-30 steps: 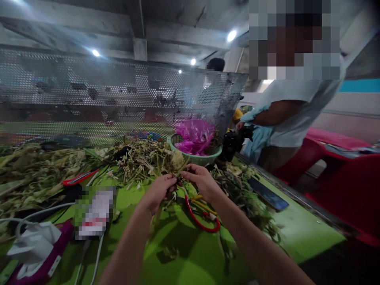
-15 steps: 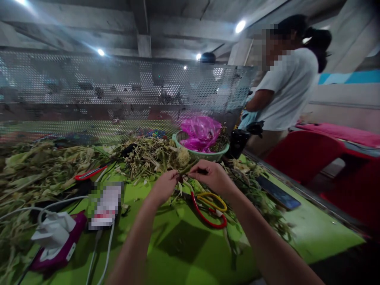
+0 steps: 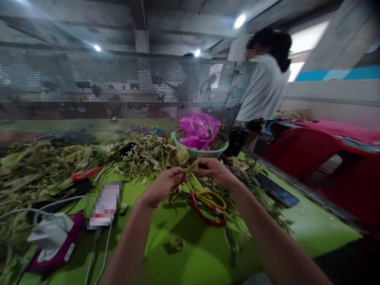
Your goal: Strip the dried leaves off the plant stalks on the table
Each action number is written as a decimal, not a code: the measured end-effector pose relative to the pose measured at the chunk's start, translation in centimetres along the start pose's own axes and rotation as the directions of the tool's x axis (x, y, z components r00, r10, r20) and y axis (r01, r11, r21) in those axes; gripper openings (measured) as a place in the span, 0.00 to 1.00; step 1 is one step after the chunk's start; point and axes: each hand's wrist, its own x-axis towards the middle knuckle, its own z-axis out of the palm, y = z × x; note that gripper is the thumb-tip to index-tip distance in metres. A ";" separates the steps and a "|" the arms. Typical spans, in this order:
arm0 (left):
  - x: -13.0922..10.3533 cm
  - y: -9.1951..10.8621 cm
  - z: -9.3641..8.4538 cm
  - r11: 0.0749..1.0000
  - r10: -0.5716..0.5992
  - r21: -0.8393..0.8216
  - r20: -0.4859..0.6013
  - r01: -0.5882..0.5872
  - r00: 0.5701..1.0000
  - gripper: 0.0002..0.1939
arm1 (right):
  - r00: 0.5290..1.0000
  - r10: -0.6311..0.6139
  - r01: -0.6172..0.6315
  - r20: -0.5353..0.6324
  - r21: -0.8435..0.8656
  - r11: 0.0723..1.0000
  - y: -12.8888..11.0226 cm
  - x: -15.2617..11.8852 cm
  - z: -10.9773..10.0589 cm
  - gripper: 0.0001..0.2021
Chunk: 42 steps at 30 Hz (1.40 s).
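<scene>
Between my two hands, above the green table [image 3: 166, 257], is a piece of green plant stem [image 3: 191, 168]. My left hand [image 3: 170, 180] pinches its left end, and my right hand [image 3: 212, 170] grips the right end with bent fingers. Just below my hands lie scissors [image 3: 209, 208] with one red and one yellow handle loop, their blades partly covered by plant scraps. A small curled leaf scrap [image 3: 177, 243] is on the table nearer to me. Behind my hands spreads a heap of dried plant trimmings [image 3: 148, 154].
A pale green basket [image 3: 204, 153] holds a pink plastic bag [image 3: 200, 130]. At left are wilted leaves [image 3: 29, 166], a red cutter [image 3: 89, 173], a phone [image 3: 103, 206] and a power strip [image 3: 56, 253] with cables. Another phone [image 3: 277, 190] lies right. A person [image 3: 261, 87] stands beyond.
My hands have shifted slightly, with the stem still between them. A curled leaf scrap now shows on the table below. The standing person has turned away and moved left in view.
</scene>
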 end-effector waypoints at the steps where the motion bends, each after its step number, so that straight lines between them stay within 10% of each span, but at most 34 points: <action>1: 0.2 -0.3 -0.2 0.999 -0.005 -0.047 -0.095 0.001 0.995 0.14 | 1.000 -0.015 0.015 -0.022 -0.001 1.000 0.1 -0.1 0.5 0.13; 7: 1.5 -1.5 -0.5 0.936 0.103 0.349 -0.393 0.045 0.914 0.11 | 0.976 -0.217 0.206 0.001 -0.316 0.926 -1.7 -1.2 3.4 0.09; 13: 0.5 -1.0 1.1 0.585 0.220 0.801 -0.307 0.126 0.926 0.14 | 0.939 -0.339 0.323 0.059 -0.488 0.811 -2.1 -1.5 3.5 0.09; 16: 0.2 -0.7 1.4 0.583 0.174 0.812 -0.156 0.026 0.972 0.15 | 0.943 -0.330 0.315 0.047 -0.447 0.837 -1.6 -1.1 2.0 0.08; 20: 0.2 -0.1 1.0 0.825 0.156 0.544 0.039 -0.152 0.987 0.10 | 0.985 -0.172 0.170 0.005 -0.163 0.972 -0.6 -0.4 0.2 0.08; 23: 0.2 0.2 0.6 0.973 0.113 0.209 -0.064 -0.098 0.991 0.12 | 0.995 -0.095 0.096 -0.028 0.043 0.994 -0.2 -0.2 0.6 0.10; 27: 0.3 0.1 0.3 1.000 -0.010 -0.008 -0.255 0.008 0.967 0.13 | 0.983 -0.165 0.155 -0.081 -0.122 0.980 -0.5 -0.4 2.4 0.11; 34: 1.2 -1.1 -0.2 0.947 0.162 0.318 -0.349 -0.045 0.923 0.09 | 0.947 -0.312 0.237 -0.077 -0.489 0.840 -0.9 -1.2 3.7 0.11; 42: 1.5 -1.9 0.1 0.660 0.239 0.735 -0.400 0.154 0.885 0.09 | 0.924 -0.383 0.312 0.014 -0.608 0.730 -1.1 -1.7 4.9 0.12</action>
